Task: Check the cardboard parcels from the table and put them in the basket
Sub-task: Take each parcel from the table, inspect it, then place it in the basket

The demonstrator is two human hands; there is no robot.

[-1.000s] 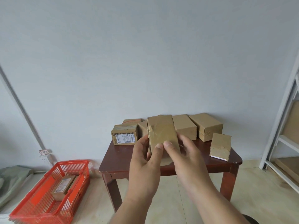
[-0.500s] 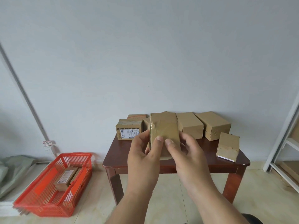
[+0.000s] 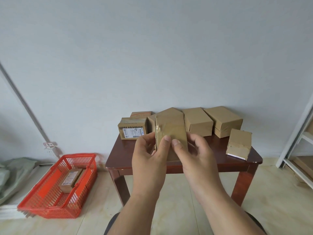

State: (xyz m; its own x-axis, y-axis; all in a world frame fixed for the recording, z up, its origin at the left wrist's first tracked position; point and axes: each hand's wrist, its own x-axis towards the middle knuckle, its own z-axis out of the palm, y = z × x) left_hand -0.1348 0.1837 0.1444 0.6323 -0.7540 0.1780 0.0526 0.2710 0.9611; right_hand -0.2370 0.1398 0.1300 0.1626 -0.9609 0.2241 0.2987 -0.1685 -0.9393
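A person's 2 hands hold a taped cardboard parcel (image 3: 171,131) upright in the air in front of a dark wooden table (image 3: 183,164). The left hand (image 3: 149,160) curls around the parcel's left edge, thumb pressed on its near face; the right hand (image 3: 197,155) grips the right side, thumb beside the left thumb. On the table behind stand a labelled box (image 3: 132,130), a smaller box (image 3: 140,114) behind it, 2 plain boxes (image 3: 198,122) (image 3: 223,120) along the wall, and a flat parcel (image 3: 238,144) close to the table's right front corner. A red basket (image 3: 50,206) sits on the tiled floor well left of the table, holding 1 labelled parcel (image 3: 71,179), with bare floor between basket and table leg. A white shelf frame (image 3: 294,126) stands at right.
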